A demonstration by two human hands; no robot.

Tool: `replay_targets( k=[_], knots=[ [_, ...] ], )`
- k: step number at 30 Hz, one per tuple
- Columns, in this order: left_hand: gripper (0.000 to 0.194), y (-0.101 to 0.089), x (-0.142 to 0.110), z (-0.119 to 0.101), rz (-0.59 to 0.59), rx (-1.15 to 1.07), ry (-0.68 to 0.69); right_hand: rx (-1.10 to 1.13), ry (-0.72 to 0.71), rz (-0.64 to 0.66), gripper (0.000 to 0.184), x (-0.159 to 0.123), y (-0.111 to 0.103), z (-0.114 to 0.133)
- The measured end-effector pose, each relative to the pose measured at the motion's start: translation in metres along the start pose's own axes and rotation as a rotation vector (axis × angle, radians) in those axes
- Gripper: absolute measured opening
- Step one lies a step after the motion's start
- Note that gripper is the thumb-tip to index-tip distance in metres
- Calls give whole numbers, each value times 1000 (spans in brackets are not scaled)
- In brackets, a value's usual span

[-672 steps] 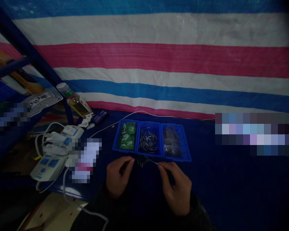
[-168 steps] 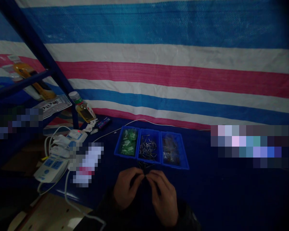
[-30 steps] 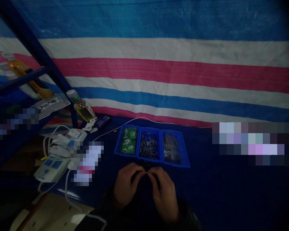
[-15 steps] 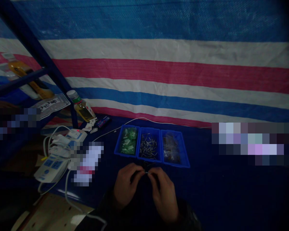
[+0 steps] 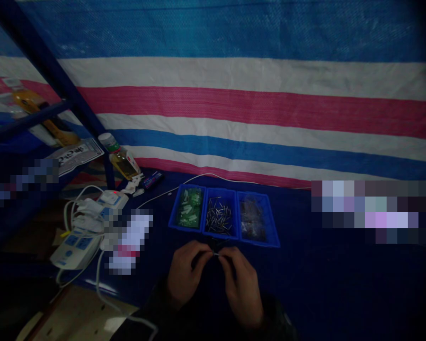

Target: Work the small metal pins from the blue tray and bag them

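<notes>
Once apart, left hand (image 5: 189, 272) and right hand (image 5: 242, 286) pinch 1 metal pin (image 5: 216, 255).

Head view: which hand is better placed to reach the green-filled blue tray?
Probably the left hand: it sits nearer, just below the green-filled blue tray, while the right hand lies farther away.

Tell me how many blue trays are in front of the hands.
3, side by side: the left tray holds green packets, the middle tray metal pins, the right tray clear bags. None looks hidden.
</notes>
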State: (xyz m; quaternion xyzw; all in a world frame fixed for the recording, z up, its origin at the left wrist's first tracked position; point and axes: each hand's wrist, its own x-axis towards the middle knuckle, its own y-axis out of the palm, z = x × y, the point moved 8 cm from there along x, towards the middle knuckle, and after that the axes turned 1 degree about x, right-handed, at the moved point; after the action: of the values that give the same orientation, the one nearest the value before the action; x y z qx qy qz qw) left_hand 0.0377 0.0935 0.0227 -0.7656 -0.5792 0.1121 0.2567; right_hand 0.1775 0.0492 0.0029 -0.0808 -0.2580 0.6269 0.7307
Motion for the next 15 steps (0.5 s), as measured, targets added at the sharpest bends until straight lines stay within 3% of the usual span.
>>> replay_targets(
  k=[15],
  knots=[
    [15, -1, 0, -1, 0, -9, 4, -19, 28, 47, 19, 2, 2, 1]
  ],
)
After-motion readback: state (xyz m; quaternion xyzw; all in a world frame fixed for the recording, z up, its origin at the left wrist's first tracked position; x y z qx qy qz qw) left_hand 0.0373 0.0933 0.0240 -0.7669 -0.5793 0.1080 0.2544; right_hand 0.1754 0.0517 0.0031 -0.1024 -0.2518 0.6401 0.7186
